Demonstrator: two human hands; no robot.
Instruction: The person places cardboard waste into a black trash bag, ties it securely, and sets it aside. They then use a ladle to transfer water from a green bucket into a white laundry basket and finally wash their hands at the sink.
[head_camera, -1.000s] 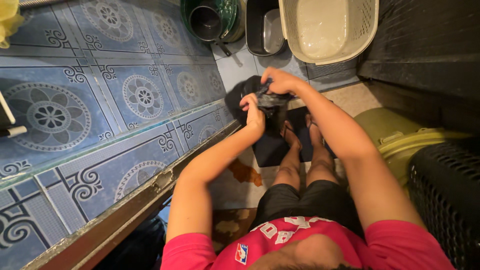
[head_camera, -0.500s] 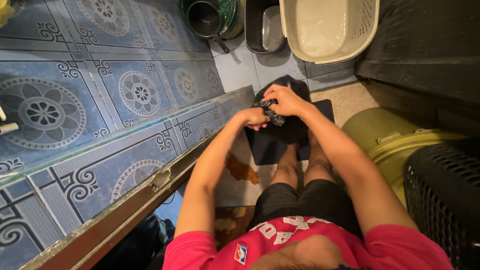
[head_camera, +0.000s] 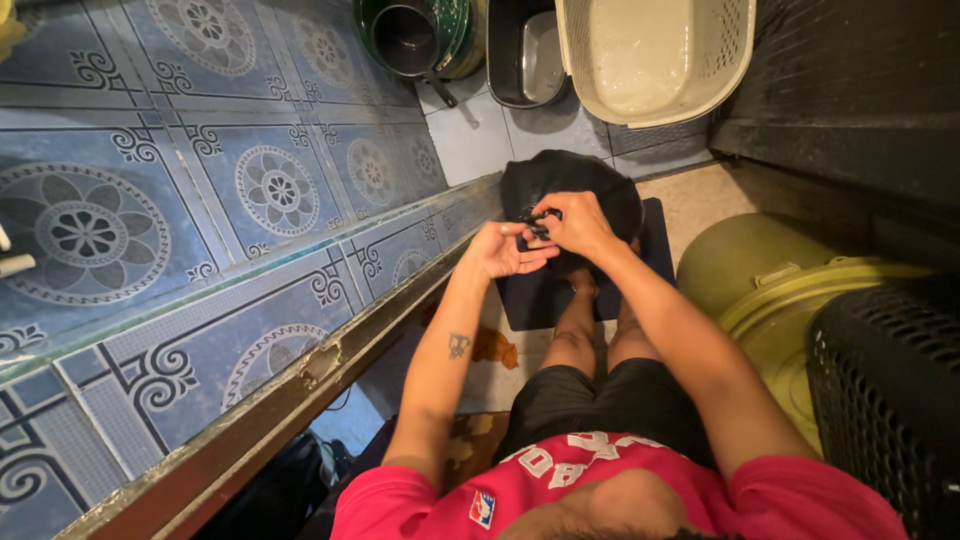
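A full black plastic bag (head_camera: 566, 180) hangs in front of me above a dark floor mat (head_camera: 541, 293). My left hand (head_camera: 497, 250) and my right hand (head_camera: 572, 222) both pinch the twisted neck of the bag, close together at its near side. The left palm is turned upward with fingers curled on the plastic. My bare feet are partly hidden under the bag.
A blue patterned tiled wall with a ledge (head_camera: 230, 260) runs along the left. A cream laundry basket (head_camera: 655, 58), a grey bin (head_camera: 527, 55) and a green basin holding a dark pot (head_camera: 415, 38) stand ahead. An olive drum (head_camera: 770, 290) and a black mesh basket (head_camera: 890, 390) crowd the right.
Both hands drew back toward me and stayed on the bag's neck. The left forearm rotated palm up. The bag now looks rounder and fuller.
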